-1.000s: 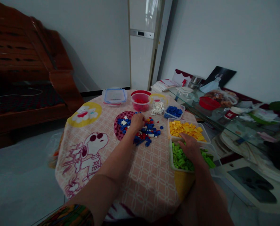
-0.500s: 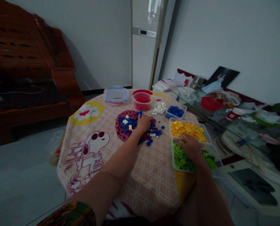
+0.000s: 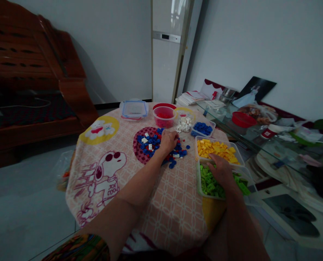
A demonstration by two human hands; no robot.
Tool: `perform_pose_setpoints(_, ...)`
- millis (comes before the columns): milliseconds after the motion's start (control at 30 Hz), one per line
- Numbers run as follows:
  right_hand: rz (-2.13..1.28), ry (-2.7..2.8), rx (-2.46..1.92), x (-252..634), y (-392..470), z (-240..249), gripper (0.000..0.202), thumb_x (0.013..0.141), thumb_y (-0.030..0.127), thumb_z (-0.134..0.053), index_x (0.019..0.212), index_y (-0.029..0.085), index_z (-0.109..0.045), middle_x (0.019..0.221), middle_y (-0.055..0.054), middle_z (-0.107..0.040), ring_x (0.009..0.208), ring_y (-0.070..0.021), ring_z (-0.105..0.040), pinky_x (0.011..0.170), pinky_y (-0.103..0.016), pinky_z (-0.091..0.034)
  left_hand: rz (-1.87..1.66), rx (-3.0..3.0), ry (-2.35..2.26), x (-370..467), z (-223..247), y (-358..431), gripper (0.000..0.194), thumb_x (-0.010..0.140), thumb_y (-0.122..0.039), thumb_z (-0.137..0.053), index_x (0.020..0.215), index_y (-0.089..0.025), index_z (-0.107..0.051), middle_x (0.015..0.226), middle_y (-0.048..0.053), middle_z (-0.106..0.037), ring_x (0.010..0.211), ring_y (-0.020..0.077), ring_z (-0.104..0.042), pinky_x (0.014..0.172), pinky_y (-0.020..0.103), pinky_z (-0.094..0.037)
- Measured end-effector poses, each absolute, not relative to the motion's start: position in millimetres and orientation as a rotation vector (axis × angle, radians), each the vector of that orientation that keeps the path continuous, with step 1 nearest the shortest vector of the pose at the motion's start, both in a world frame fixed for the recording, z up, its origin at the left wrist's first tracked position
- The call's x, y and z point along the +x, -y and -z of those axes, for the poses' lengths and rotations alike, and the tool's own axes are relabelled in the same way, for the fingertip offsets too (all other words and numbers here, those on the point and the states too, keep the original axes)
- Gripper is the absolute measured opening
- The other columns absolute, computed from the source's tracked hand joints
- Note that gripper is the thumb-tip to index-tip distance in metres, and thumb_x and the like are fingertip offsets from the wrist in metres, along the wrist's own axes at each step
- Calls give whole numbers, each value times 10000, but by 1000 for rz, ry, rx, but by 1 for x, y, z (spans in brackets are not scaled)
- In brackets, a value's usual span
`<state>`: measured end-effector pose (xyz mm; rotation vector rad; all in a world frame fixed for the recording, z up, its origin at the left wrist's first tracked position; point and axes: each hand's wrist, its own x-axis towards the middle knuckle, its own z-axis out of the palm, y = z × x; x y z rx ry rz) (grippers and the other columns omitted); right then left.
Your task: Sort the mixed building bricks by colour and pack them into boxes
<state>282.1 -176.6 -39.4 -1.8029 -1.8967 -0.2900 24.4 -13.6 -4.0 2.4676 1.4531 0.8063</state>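
My left hand is over the right part of a loose pile of blue, red and white bricks, its fingers drawn together; what they hold, if anything, is hidden. Thumb and fingers apart, my right hand rests at the divide between the yellow bricks and the green bricks, which lie in clear plastic boxes. Behind the pile stands a round tub of red bricks. White bricks lie heaped beside it, and a small box of blue bricks is to their right.
A clear lid with a blue rim lies at the back left of the cloth-covered table. On the right, a cluttered glass table holds a red bowl and papers. A wooden bench stands at the left.
My left hand has moved slightly to the right and away from me over the pile, and its fingers are more drawn together. My right hand has hardly moved.
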Motion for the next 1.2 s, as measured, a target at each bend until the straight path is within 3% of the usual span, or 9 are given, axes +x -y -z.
perform_pose_setpoints(167, 266, 1901, -1813, 281, 177, 38, 368, 910, 271, -552, 1231, 157, -693, 1234, -177, -734, 1127, -331, -682, 1013, -504, -512, -769, 2428, -1531, 26, 4, 15, 233, 906, -160, -572, 1046, -198, -755, 1114, 105, -774, 1151, 288, -650, 1167, 504, -317)
perform_pose_setpoints(467, 284, 1903, -1800, 278, 178, 36, 364, 904, 262, -544, 1215, 151, -697, 1220, -173, -743, 1115, -334, -691, 1005, -509, -521, -589, 2384, -1635, 10, 3, 6, 315, 958, -243, -557, 1206, -205, -748, 1254, 119, -745, 1206, 290, -635, 1128, 464, -384)
perform_pose_setpoints(667, 298, 1895, -1807, 279, 178, 37, 365, 908, 266, -540, 1215, 150, -697, 1223, -175, -742, 1123, -332, -690, 1020, -513, -516, -484, 2449, -1624, 9, 5, 10, 223, 929, -250, -606, 1071, -233, -777, 1203, 97, -754, 1210, 305, -615, 1191, 555, -300)
perform_pose_setpoints(867, 275, 1905, -1814, 280, 177, 37, 363, 906, 263, -549, 1220, 159, -696, 1214, -169, -744, 1112, -325, -691, 1022, -513, -514, -522, 2438, -1574, 13, 5, 15, 268, 942, -243, -589, 1160, -247, -745, 1243, 104, -733, 1224, 312, -605, 1202, 637, -255)
perform_pose_setpoints(967, 266, 1899, -1816, 280, 177, 38, 375, 916, 274, -538, 1239, 158, -689, 1234, -174, -735, 1136, -326, -680, 1028, -514, -510, -525, 2448, -1551, 15, 6, 17, 211, 937, -256, -603, 1069, -240, -767, 1203, 105, -742, 1216, 320, -609, 1206, 659, -231)
perform_pose_setpoints(1100, 265, 1899, -1805, 280, 178, 38, 370, 917, 278, -533, 1236, 176, -690, 1224, -161, -740, 1130, -321, -679, 1026, -510, -509, -599, 2405, -1549, 15, 4, 15, 169, 928, -269, -620, 983, -235, -776, 1121, 86, -771, 1151, 290, -643, 1207, 613, -262)
perform_pose_setpoints(1200, 281, 1895, -1814, 280, 178, 38, 363, 910, 277, -543, 1227, 184, -693, 1217, -149, -744, 1116, -315, -682, 1027, -502, -508, -687, 2322, -1562, 13, -3, 11, 171, 913, -270, -637, 978, -217, -786, 1078, 88, -789, 1092, 267, -678, 1144, 483, -389)
